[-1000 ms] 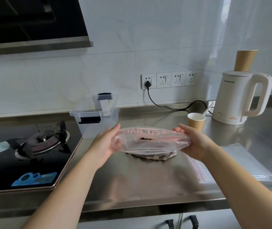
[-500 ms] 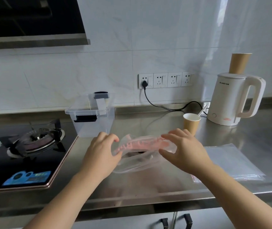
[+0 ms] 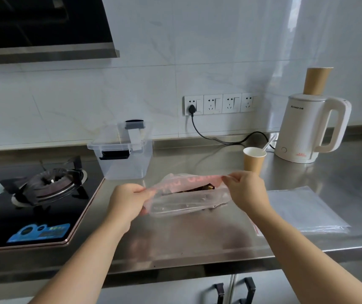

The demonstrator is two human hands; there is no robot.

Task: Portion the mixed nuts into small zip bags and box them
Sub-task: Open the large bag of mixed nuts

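Nuts [image 3: 194, 188] show dark through a big clear bag [image 3: 188, 198] lying on the steel counter [image 3: 186, 238], and in the head view, the only one here, both hands have it by its mouth. The left hand [image 3: 128, 199] pinches the near left corner of the printed pink top strip, and the right hand [image 3: 244, 190] pinches the same strip at its far right end, so the strip is stretched between the two grips, probably to part the seal and get at the contents. Just right of the right-hand grip lies a flat stack of empty zip bags [image 3: 305, 209], ready for portions; beyond it stand a paper cup [image 3: 254, 160] with a spoon and a white kettle [image 3: 314, 130]. Behind the left-hand grip sits the clear lidded box [image 3: 123, 154], lid latched, likely the final container. Half a second ago both palms lay over the bag with fingers spread; now fingertips have closed on the strip and lifted it off the counter
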